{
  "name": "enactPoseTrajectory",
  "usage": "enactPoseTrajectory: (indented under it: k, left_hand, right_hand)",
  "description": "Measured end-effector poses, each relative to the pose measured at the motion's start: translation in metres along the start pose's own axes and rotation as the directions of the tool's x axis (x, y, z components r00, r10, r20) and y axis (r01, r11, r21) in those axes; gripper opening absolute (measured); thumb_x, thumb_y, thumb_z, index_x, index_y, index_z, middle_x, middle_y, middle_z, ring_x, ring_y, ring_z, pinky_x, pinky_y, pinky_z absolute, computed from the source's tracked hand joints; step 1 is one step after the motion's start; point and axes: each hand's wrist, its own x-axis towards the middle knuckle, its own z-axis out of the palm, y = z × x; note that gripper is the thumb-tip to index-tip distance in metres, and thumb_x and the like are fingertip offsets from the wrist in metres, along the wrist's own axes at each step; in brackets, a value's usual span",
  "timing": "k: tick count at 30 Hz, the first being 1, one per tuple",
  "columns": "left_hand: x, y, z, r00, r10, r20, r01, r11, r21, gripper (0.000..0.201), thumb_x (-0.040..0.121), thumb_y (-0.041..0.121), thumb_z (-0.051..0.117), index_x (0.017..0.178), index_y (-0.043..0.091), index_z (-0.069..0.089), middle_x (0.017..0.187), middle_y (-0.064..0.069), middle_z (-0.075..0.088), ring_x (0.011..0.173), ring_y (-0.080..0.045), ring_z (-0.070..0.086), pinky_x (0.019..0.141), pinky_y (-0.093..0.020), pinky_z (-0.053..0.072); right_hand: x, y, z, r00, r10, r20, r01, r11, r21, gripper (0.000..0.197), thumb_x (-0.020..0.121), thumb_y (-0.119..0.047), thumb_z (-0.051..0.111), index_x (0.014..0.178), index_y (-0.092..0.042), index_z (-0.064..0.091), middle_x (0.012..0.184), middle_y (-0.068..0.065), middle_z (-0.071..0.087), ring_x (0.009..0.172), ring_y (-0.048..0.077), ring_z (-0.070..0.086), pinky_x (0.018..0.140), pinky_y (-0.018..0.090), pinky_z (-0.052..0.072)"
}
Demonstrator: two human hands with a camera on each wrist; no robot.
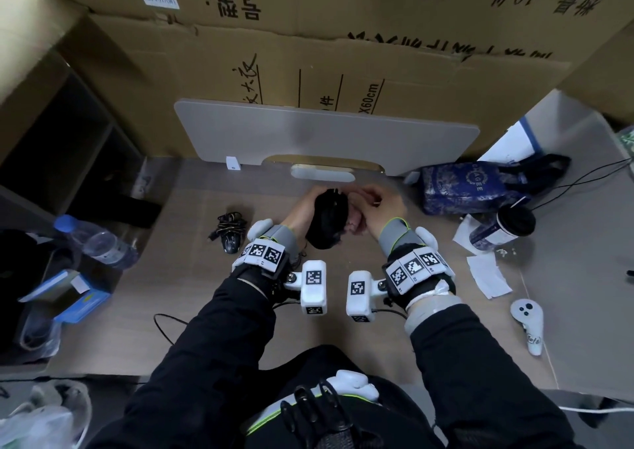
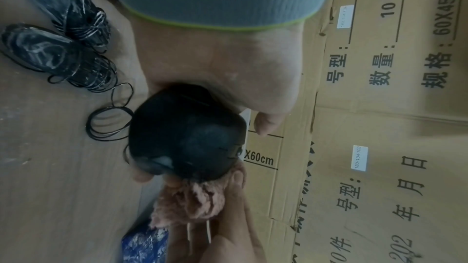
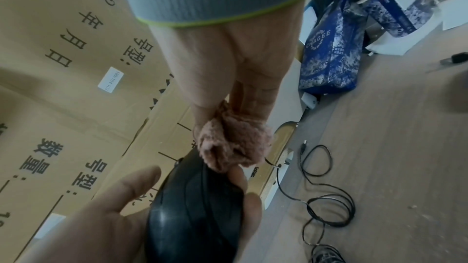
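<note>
My left hand (image 1: 299, 208) has its fingers (image 3: 253, 205) curled round a black mouse (image 2: 187, 137), thumb on one flank and the rest on the other, holding it just above the table (image 1: 171, 294). The fingers of my right hand (image 3: 222, 63) are bunched tight on a fluffy pink cloth (image 3: 233, 143), and the wad touches the end of the mouse that sticks out of my left grip. Below my left fingers a black cable (image 2: 108, 125) lies in loose loops on the table. Out past my left hand, near it, sits a second mouse (image 1: 229, 237) with its cord bundled. Out past my right fingers stands a blue patterned bag (image 1: 470, 188), with a lidded cup (image 1: 501, 230) just beside it. Cardboard boxes (image 1: 343, 54) rise ahead of both hands.
</note>
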Motion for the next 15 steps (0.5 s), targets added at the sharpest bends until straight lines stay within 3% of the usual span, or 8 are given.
enactPoseTrajectory:
  k: [2, 3, 5, 6, 8, 11, 13, 15]
  left_hand:
    - [-0.033, 0.022, 0.018, 0.995, -0.024, -0.098, 0.020, 0.999, -0.034, 0.053, 0.078, 0.044, 0.067, 0.104, -0.001, 0.065, 0.101, -0.029, 0.063, 0.091, -0.036, 0.060, 0.090, -0.054, 0.048]
    - [-0.038, 0.025, 0.022, 0.990, -0.028, -0.139, 0.022, 0.999, -0.046, 0.040, 0.087, 0.037, 0.064, 0.107, 0.002, 0.066, 0.102, -0.024, 0.066, 0.089, -0.031, 0.064, 0.086, -0.044, 0.053]
    - [-0.039, 0.022, 0.023, 0.982, 0.010, -0.191, -0.010, 1.000, -0.003, 0.020, 0.097, 0.019, 0.057, 0.107, 0.003, 0.063, 0.093, -0.016, 0.067, 0.076, -0.022, 0.067, 0.061, -0.027, 0.056]
    - [-0.036, 0.018, 0.021, 0.976, 0.028, -0.214, -0.023, 0.999, 0.027, 0.015, 0.097, 0.015, 0.056, 0.104, 0.003, 0.062, 0.090, -0.013, 0.066, 0.076, -0.022, 0.066, 0.056, -0.025, 0.054]
    - [-0.035, 0.015, 0.019, 0.970, 0.056, -0.235, -0.043, 0.997, 0.061, 0.013, 0.096, 0.014, 0.055, 0.102, 0.004, 0.062, 0.091, -0.013, 0.066, 0.083, -0.027, 0.064, 0.061, -0.025, 0.052]
    - [-0.037, 0.015, 0.020, 0.974, 0.084, -0.211, -0.071, 0.995, 0.069, 0.020, 0.094, 0.017, 0.057, 0.106, 0.001, 0.060, 0.090, -0.013, 0.065, 0.075, -0.022, 0.063, 0.054, -0.023, 0.051]
    - [-0.038, 0.015, 0.020, 0.974, 0.113, -0.197, -0.097, 0.991, 0.087, 0.031, 0.086, 0.025, 0.061, 0.105, 0.001, 0.061, 0.093, -0.014, 0.066, 0.078, -0.024, 0.064, 0.060, -0.026, 0.052]
    - [-0.039, 0.014, 0.020, 0.970, 0.160, -0.180, -0.142, 0.984, 0.110, 0.019, 0.088, 0.023, 0.058, 0.095, 0.007, 0.063, 0.091, -0.012, 0.067, 0.083, -0.024, 0.065, 0.066, -0.029, 0.053]
  right_hand:
    - [0.000, 0.003, 0.002, 1.000, 0.014, 0.024, -0.013, 1.000, -0.013, 0.019, 0.091, -0.033, 0.066, 0.107, -0.024, 0.069, 0.092, -0.002, 0.066, 0.085, 0.017, 0.059, 0.071, 0.019, 0.040]
    - [0.001, 0.004, 0.003, 0.999, 0.027, 0.032, -0.027, 1.000, 0.001, 0.021, 0.093, -0.032, 0.063, 0.111, -0.021, 0.067, 0.096, 0.000, 0.066, 0.087, 0.018, 0.059, 0.067, 0.018, 0.040]
    - [0.001, 0.004, 0.006, 0.999, 0.036, 0.032, -0.037, 0.999, 0.038, 0.022, 0.097, -0.028, 0.058, 0.114, -0.015, 0.064, 0.100, 0.005, 0.065, 0.087, 0.020, 0.060, 0.055, 0.014, 0.040]
    - [0.000, 0.004, 0.006, 0.999, 0.031, 0.025, -0.032, 0.998, 0.052, 0.022, 0.098, -0.026, 0.057, 0.114, -0.013, 0.063, 0.101, 0.006, 0.064, 0.084, 0.018, 0.060, 0.050, 0.009, 0.037]
    - [-0.002, 0.001, 0.007, 1.000, 0.020, 0.006, -0.020, 0.995, 0.098, 0.021, 0.097, -0.026, 0.058, 0.114, -0.013, 0.062, 0.097, 0.003, 0.062, 0.074, 0.011, 0.058, 0.046, 0.005, 0.038]
    - [-0.003, 0.001, 0.006, 0.997, -0.020, -0.081, 0.034, 0.984, 0.177, 0.020, 0.088, -0.038, 0.067, 0.105, -0.027, 0.066, 0.092, -0.002, 0.067, 0.083, 0.017, 0.064, 0.066, 0.023, 0.052]
    - [-0.004, -0.003, 0.006, 0.995, -0.075, -0.066, 0.089, 0.969, 0.232, 0.012, 0.086, -0.037, 0.071, 0.096, -0.033, 0.068, 0.091, -0.006, 0.070, 0.085, 0.010, 0.066, 0.074, 0.023, 0.052]
    - [-0.009, -0.009, 0.007, 0.985, -0.166, 0.037, 0.152, 0.957, 0.247, 0.010, 0.089, -0.026, 0.071, 0.099, -0.027, 0.073, 0.096, -0.003, 0.073, 0.091, 0.007, 0.067, 0.082, 0.019, 0.050]
